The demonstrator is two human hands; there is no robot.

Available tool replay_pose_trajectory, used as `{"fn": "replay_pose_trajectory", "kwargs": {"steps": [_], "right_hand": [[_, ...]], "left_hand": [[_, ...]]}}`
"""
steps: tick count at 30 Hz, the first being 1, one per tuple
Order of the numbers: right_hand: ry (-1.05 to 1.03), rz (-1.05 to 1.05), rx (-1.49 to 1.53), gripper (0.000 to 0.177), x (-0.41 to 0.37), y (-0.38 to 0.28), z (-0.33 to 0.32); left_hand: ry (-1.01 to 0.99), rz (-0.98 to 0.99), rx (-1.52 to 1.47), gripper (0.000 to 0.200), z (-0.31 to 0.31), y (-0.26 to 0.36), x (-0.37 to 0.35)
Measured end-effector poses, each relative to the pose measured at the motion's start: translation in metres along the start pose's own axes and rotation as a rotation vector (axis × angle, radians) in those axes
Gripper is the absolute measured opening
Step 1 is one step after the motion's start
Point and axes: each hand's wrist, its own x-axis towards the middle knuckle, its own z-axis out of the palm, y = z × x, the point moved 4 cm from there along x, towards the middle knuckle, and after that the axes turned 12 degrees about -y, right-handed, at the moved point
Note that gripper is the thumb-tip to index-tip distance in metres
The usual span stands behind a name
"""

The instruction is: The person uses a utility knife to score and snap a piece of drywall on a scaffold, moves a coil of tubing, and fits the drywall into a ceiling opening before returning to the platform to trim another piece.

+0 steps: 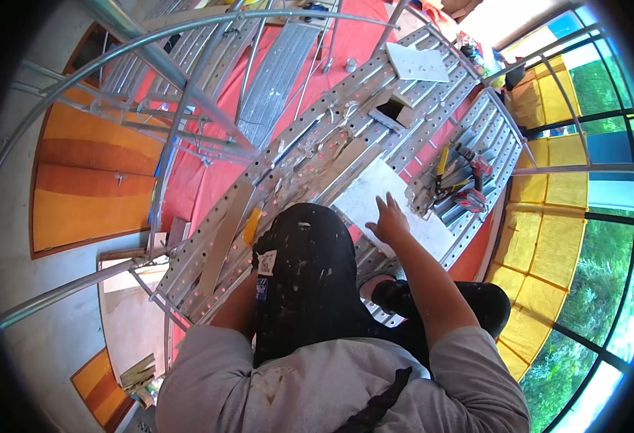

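Observation:
My right hand (390,222) rests with its fingers spread on a flat white board (378,191), which lies on the perforated metal scaffold planks (310,148). My left forearm (236,312) runs down beside my raised knee, and the leg hides that hand. Close to the knee on that side, a yellow object (252,226) sticks out; its kind does not show. Just past the white board, a red cordless drill (476,162) and a yellow-handled tool (442,172) lie among the planks.
A second white board (418,63) and an open box (393,112) are farther along the planks. A wooden strip (225,242) lies near the left edge. Scaffold tubes (155,54) cross at upper left. Red sheeting (194,173) covers the floor below; yellow cloth (548,202) hangs along the windows.

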Motion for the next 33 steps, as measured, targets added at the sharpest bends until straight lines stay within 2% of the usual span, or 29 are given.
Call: {"fn": "replay_pose_trajectory", "kwargs": {"steps": [4,7,9,10,12,13,14,17,18,20,23,24,25,27,28,29,31,32,33], "right_hand": [[-0.080,0.048,0.056,0.094,-0.038,0.047,0.034],[-0.301,0.124,0.058,0.099,-0.052,0.076,0.039],[-0.217,0.146,0.118,0.103,-0.053,0.096,0.037],[-0.116,0.117,0.140,0.100,-0.052,0.102,0.036],[-0.062,0.071,0.162,0.095,-0.065,0.089,0.012],[-0.027,0.031,0.168,0.093,-0.069,0.086,0.003],[-0.022,0.034,0.145,0.091,-0.072,0.081,-0.007],[-0.001,-0.031,0.191,0.084,-0.077,0.072,-0.030],[-0.009,-0.059,0.221,0.083,-0.079,0.072,-0.034],[-0.012,-0.053,0.203,0.080,-0.096,0.065,-0.051],[0.019,-0.147,0.117,0.079,-0.096,0.092,-0.059],[-0.033,-0.054,0.130,0.077,-0.096,0.102,-0.062],[0.076,-0.079,0.132,0.075,-0.085,0.135,-0.056],[-0.008,0.001,0.397,0.078,-0.102,0.136,-0.062],[-0.042,0.073,0.458,0.076,-0.121,0.111,-0.069],[-0.072,0.148,0.519,0.075,-0.144,0.078,-0.077],[-0.049,0.136,0.474,0.076,-0.130,0.095,-0.061],[-0.028,0.138,0.454,0.076,-0.120,0.112,-0.053],[-0.043,0.054,0.278,0.076,-0.110,0.121,-0.050]], "left_hand": [[-0.101,0.086,0.097,0.037,-0.013,0.000,0.005],[-0.131,0.153,0.127,0.035,-0.026,-0.007,-0.003],[-0.103,0.158,0.113,0.033,-0.031,-0.012,-0.015],[-0.081,0.136,0.096,0.031,-0.032,-0.020,-0.022],[-0.072,0.064,0.067,0.032,-0.021,-0.045,-0.026],[-0.072,0.019,0.006,0.034,-0.040,-0.044,-0.048],[-0.006,-0.060,-0.005,0.038,-0.028,-0.063,-0.043],[-0.002,-0.181,0.026,0.040,0.007,-0.118,-0.026],[-0.067,-0.224,-0.024,0.038,-0.019,-0.101,-0.053],[-0.079,-0.220,-0.006,0.036,-0.003,-0.116,-0.055],[-0.067,-0.208,-0.016,0.033,0.001,-0.126,-0.073],[-0.063,-0.213,-0.031,0.033,0.005,-0.130,-0.085],[-0.058,-0.197,-0.028,0.034,0.015,-0.139,-0.086],[-0.052,-0.163,-0.021,0.037,0.041,-0.160,-0.080],[-0.090,-0.226,-0.047,0.044,0.045,-0.163,-0.084],[-0.037,-0.229,-0.094,0.048,0.040,-0.163,-0.093],[0.065,-0.217,-0.183,0.055,0.024,-0.157,-0.110],[0.186,-0.288,-0.103,0.053,0.022,-0.162,-0.113],[0.306,-0.350,-0.022,0.051,0.022,-0.173,-0.116]]}}
